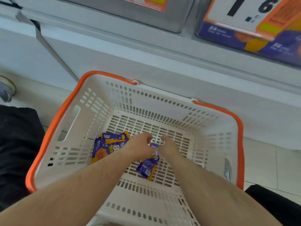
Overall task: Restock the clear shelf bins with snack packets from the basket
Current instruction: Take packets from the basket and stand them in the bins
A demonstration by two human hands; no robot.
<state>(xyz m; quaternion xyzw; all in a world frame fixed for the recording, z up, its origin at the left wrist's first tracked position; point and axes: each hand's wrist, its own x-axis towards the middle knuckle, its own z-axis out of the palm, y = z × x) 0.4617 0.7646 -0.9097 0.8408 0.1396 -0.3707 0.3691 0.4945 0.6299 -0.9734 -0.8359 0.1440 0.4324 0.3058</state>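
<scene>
A white slotted basket (91, 115) with orange handles stands on the floor below me. Both my arms reach down into it. Several purple and orange snack packets (108, 145) lie in a loose pile at its left floor. My left hand (140, 146) hovers over the pile's right edge, fingers curled. My right hand (167, 146) sits right beside it. Between and under the two hands lies another purple packet (146, 168), its top end meeting the fingers of both hands. The packet's upper part is hidden by my wrists.
A white shelf base (146, 62) runs behind the basket. Above it sit a clear bin (162, 22) and a purple-orange box with a large price card (244, 12). Dark clothing (17, 144) lies to the left, and a shoe (6, 88) shows at far left.
</scene>
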